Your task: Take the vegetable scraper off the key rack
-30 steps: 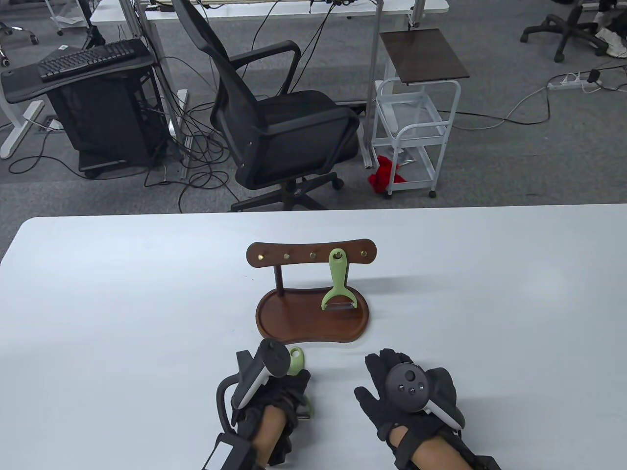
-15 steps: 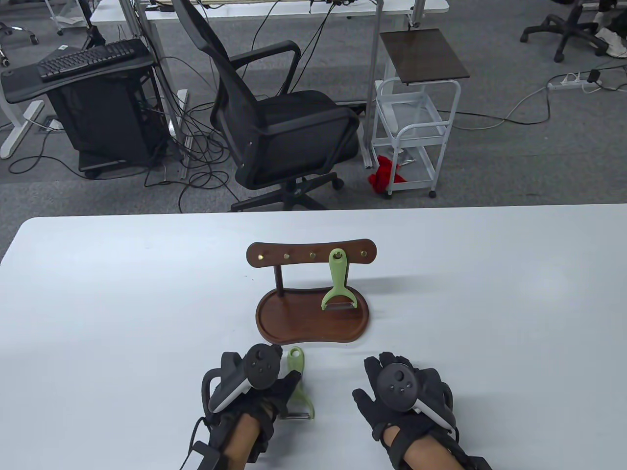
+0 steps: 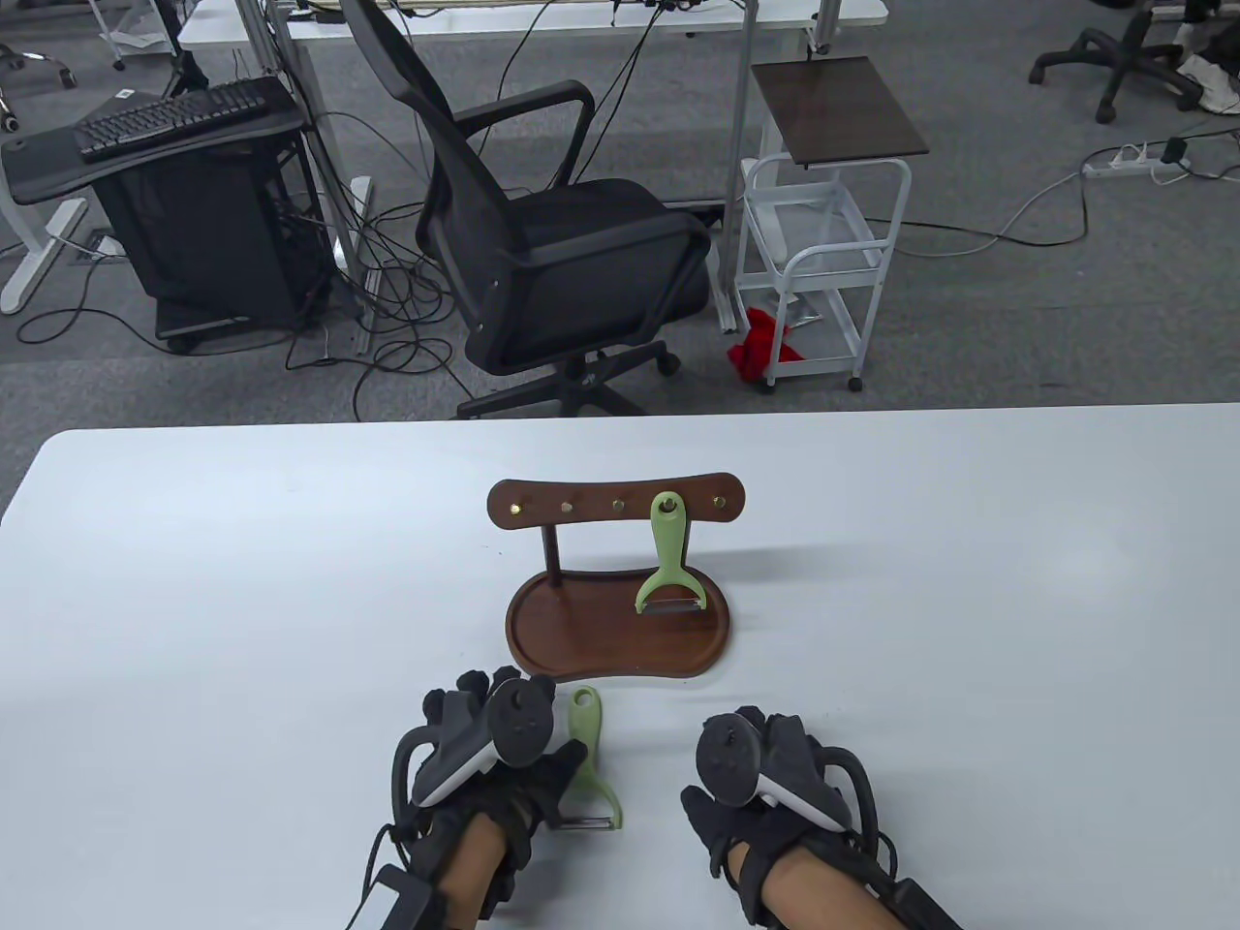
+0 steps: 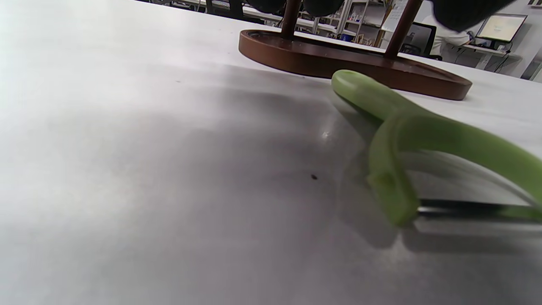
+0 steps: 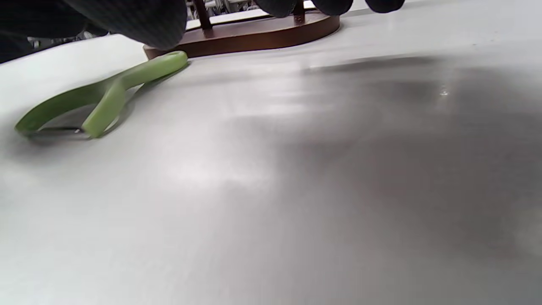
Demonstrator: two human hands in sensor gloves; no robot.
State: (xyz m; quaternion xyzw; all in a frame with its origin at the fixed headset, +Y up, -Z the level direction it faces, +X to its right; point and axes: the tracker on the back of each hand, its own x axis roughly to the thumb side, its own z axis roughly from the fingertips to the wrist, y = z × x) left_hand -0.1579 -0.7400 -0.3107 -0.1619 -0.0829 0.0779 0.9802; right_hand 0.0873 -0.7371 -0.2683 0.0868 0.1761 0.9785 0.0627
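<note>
Green plastic marks two scrapers: one (image 3: 666, 552) hangs by its handle hole from a peg on the rack (image 3: 616, 502), blade over the tray, so it must lift off; the other (image 3: 589, 765) lies flat on the desk (image 3: 969, 630) near its front edge. Left hand (image 3: 484, 765) sits just beside it, right hand (image 3: 775, 785) apart; both hold nothing, fingers loosely spread.

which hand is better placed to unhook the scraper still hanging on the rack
Right, probably. The hanging scraper is on the key rack's right side, nearer the right hand; the left hand sits beside the scraper on the table.
</note>
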